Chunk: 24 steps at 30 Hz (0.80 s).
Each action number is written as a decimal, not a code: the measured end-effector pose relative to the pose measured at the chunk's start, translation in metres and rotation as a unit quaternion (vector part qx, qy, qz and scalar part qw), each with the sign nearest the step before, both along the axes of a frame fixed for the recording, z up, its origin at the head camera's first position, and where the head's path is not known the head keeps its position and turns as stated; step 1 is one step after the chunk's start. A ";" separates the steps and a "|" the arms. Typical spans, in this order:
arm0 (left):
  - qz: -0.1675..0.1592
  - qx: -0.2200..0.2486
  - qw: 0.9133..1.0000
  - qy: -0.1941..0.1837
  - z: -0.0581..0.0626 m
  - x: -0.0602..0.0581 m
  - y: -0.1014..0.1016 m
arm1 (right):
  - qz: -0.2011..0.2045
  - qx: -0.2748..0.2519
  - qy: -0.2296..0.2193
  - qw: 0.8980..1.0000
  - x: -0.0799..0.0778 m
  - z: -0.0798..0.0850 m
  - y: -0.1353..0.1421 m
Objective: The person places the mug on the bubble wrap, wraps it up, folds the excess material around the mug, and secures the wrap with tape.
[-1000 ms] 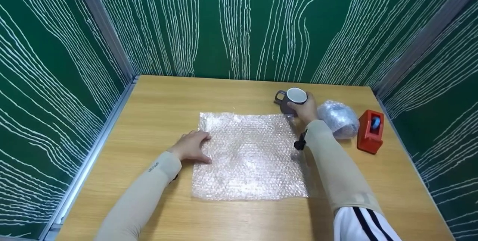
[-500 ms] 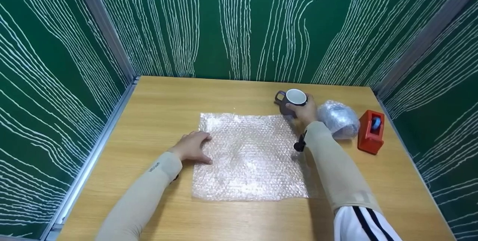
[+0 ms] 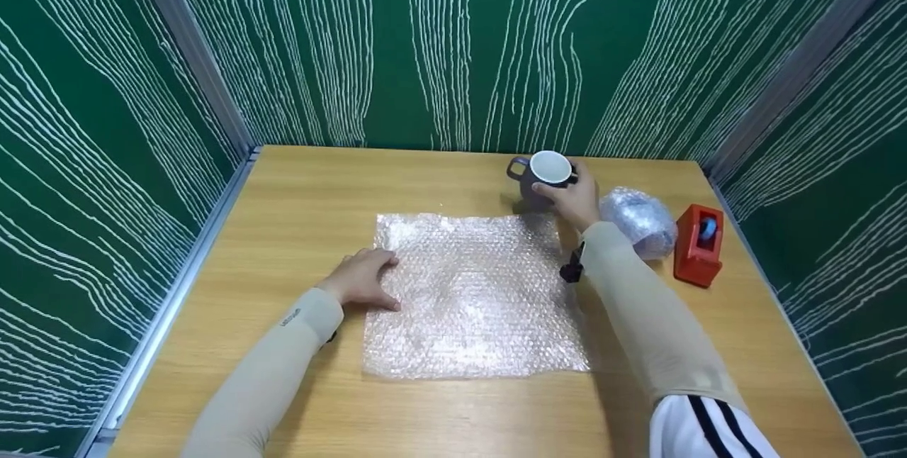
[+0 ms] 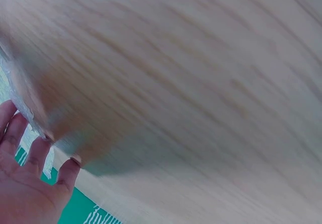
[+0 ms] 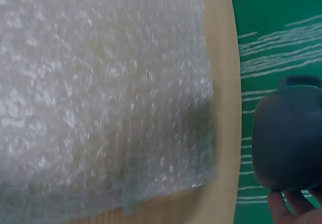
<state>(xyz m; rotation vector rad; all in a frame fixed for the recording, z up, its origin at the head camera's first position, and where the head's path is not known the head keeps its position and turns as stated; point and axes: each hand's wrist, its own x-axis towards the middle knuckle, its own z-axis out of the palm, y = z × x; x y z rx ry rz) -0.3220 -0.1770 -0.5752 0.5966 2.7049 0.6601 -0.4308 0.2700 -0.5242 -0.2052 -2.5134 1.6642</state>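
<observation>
A dark mug (image 3: 536, 187) with a white inside is gripped by my right hand (image 3: 579, 196) near the back of the table, its handle pointing left. The right wrist view shows the mug (image 5: 288, 138) from the side, with fingers at its lower end and a sheet of bubble wrap beside it. That bubble wrap (image 3: 471, 298) lies flat in the middle of the table. On its left edge rests my left hand (image 3: 361, 278), fingers spread. In the left wrist view the fingertips of the left hand (image 4: 32, 178) touch the wrap's edge at the table.
A bundle wrapped in bubble wrap (image 3: 638, 220) sits just right of the right hand. Farther right stands a red tape dispenser (image 3: 699, 249) holding a blue roll. Green panels with white streaks (image 3: 386, 47) enclose the wooden table (image 3: 297, 210) at the back and sides.
My right hand has raised the mug slightly from its spot and shifted it back, a little to the left. The left hand stays on the bubble wrap's edge.
</observation>
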 end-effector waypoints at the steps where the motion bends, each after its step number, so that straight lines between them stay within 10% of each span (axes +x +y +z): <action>1: 0.001 0.000 1.000 0.000 0.000 0.000 0.000 | 0.003 0.002 0.003 1.000 0.003 0.002 -0.002; 24: 0.000 0.014 1.000 -0.014 0.005 0.004 0.001 | 0.118 -0.010 0.063 0.991 0.074 0.009 -0.052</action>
